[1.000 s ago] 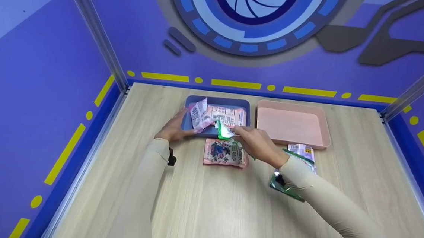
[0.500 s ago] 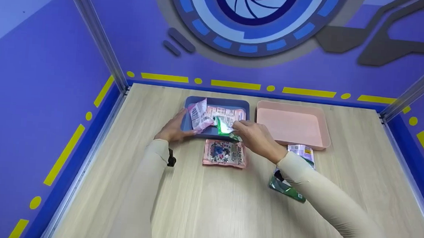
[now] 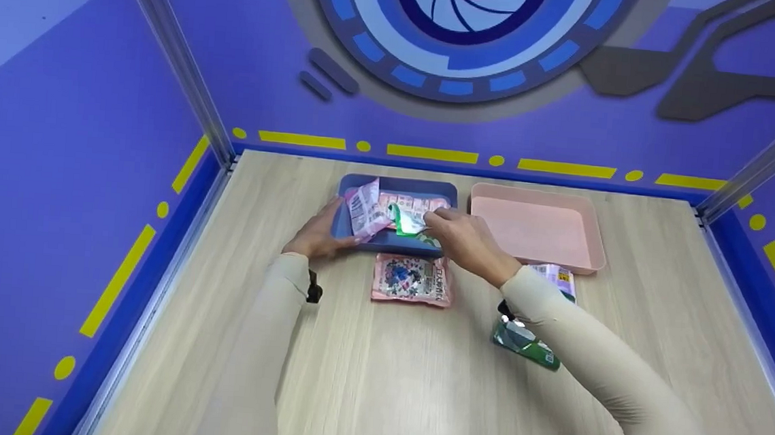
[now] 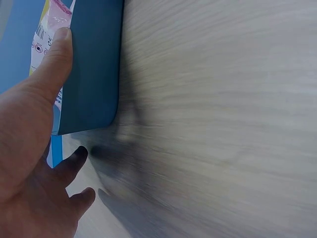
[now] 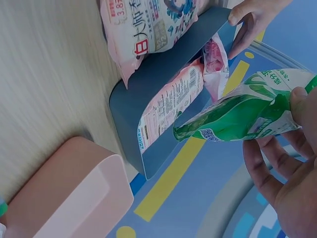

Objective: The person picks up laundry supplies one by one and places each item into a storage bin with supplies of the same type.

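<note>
The dark blue tray [image 3: 389, 249] stands at the back of the table. At its left end is my left hand [image 3: 316, 233], thumb at the front rim and fingers around the end wall. A purple-and-white packet [image 3: 366, 210] leans at a tilt inside, beside that hand. Flat in the tray lies a pink-and-white packet [image 5: 171, 106] printed with text. Over the tray, my right hand [image 3: 469, 245] pinches a green-and-white packet [image 5: 237, 116] between thumb and fingers. This packet hangs tilted, its green end towards the tray.
A pink tray [image 3: 538, 228] stands to the right of the blue one. In front of the blue tray lies a pink packet [image 3: 414, 281] with a blue print. Another purple packet [image 3: 556, 277] and a green packet [image 3: 525, 343] lie partly behind the right sleeve.
My right hand has moved slightly back and up with the green-and-white packet, further over the blue tray. The left hand has stayed at the tray's end.
</note>
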`<state>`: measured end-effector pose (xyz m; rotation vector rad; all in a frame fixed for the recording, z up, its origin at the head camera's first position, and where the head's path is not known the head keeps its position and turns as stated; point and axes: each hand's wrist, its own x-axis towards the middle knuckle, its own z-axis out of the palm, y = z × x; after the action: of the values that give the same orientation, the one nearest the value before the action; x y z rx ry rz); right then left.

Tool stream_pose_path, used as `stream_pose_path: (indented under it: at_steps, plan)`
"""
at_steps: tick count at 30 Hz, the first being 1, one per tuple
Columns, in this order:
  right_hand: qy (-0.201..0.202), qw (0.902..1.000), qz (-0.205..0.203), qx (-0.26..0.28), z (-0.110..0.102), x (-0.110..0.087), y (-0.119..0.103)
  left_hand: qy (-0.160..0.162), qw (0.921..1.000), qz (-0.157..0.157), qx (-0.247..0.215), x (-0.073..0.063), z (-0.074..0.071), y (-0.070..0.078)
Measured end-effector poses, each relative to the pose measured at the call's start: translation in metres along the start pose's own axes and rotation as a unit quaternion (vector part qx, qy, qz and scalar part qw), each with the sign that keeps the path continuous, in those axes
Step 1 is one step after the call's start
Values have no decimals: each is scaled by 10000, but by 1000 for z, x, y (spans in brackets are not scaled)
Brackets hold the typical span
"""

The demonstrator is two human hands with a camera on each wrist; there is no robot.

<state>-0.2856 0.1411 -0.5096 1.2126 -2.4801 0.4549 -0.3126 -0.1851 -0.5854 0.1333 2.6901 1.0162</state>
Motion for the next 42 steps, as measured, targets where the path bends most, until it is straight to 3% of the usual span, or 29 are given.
stream_pose_path:
  at_steps: [9, 16, 42]
  plan:
    - [-77, 9995, 106, -272, 4, 9, 5, -12, 10000, 37, 9, 0, -1, -1]
    - [-10, 9988, 78, -485, 6, 16, 9, 27, 9995, 293, 100, -2, -2, -1]
    - [-191, 9969, 204, -730, 19, 39, 23, 36, 9997, 235, 55, -2, -1, 0]
